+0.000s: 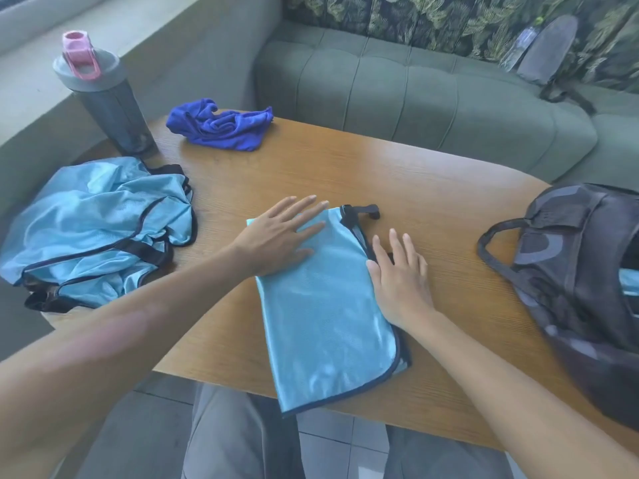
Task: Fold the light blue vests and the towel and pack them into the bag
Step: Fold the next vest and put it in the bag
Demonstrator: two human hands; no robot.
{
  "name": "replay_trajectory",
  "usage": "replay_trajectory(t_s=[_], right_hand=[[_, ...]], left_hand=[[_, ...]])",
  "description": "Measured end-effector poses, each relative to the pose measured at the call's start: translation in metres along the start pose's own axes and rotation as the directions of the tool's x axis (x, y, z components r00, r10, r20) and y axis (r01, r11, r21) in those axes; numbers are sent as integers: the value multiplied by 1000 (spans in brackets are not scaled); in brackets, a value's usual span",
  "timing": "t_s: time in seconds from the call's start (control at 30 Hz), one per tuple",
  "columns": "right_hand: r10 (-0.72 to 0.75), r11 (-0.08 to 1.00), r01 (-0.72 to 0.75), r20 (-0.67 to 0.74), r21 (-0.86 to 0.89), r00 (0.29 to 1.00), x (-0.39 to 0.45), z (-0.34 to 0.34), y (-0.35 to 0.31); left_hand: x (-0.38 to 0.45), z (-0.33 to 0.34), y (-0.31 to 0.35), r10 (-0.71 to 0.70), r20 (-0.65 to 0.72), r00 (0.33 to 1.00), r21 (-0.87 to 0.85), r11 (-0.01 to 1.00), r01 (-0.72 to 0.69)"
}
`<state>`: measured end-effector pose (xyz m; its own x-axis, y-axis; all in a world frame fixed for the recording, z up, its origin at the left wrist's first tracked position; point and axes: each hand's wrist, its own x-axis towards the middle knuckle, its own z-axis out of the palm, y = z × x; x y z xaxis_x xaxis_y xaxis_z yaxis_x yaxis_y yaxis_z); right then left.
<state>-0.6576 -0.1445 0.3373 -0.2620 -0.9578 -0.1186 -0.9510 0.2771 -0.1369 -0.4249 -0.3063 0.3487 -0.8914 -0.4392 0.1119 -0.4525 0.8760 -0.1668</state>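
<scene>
— What's under your hands?

— A folded light blue vest (pixel 325 305), lying flat on the wooden table (pixel 432 188) right in front of me. Its near end hangs a little over the table edge, above my knees. My left hand (pixel 280 236) lies flat on the far left corner of it, fingers straight and spread, pressing the cloth down. My right hand (pixel 401 271) lies flat as well, fingers straight and slightly apart, at the vest's right edge, with the thumb side against the dark trim and the fingers mostly on the bare wood.

— Anything poking out of the fold?

— A black strap end (pixel 361 213), just beyond my right fingertips, at the vest's far right corner.

— And the bag?

— To the right of my right hand, well apart from it: a dark bag (pixel 574 278) on the table's right end, its mouth open, a handle loop toward me. Something light blue shows inside the opening, at the picture's edge.

— What's left of your left hand?

— A crumpled heap of light blue vests (pixel 100 226) with black trim, unfolded, near the table's left edge.

— Farther out?

— Beyond my left hand, the blue towel (pixel 221 124) sits bunched at the far edge of the table. Left of it stands a dark shaker bottle (pixel 103 98) with a grey lid and pink cap. Behind it all runs a green sofa (pixel 415 88).
</scene>
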Motion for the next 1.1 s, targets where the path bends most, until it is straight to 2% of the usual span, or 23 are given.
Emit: replay_trajectory(t_s=[0.1, 0.17, 0.27, 0.37, 0.43, 0.6, 0.7, 0.93, 1.1], right_hand=[[46, 998, -45, -11, 44, 999, -19, 0, 4], [-19, 998, 23, -83, 52, 996, -27, -9, 9], [-269, 955, 283, -148, 86, 952, -39, -26, 12], [-544, 836, 547, -65, 44, 836, -49, -25, 13], [-607, 795, 606, 15, 22, 795, -52, -20, 17], [-658, 743, 668, 140, -41, 740, -53, -22, 38], [-665, 725, 685, 185, -72, 723, -56, -25, 46], [-636, 737, 675, 295, -44, 713, -71, -31, 39], [-600, 765, 643, 350, -11, 719, -110, -25, 34]], left_hand=[[-15, -10, 27, -107, -131, 985, -239, 968, 74], [-37, -14, 42, -153, -135, 979, -360, 928, 95], [-73, -17, 60, -101, -74, 992, -401, 914, 63], [-97, -13, 70, -44, -3, 999, -376, 926, 40], [-108, -12, 68, -15, 37, 999, -387, 922, 28], [-142, -26, 55, 124, 45, 991, -424, 901, -93], [-157, -30, 52, 222, 137, 965, -323, 931, -169], [-162, -34, 76, 133, 232, 963, -215, 973, -83], [-164, -33, 96, 87, 169, 982, -117, 991, -68]])
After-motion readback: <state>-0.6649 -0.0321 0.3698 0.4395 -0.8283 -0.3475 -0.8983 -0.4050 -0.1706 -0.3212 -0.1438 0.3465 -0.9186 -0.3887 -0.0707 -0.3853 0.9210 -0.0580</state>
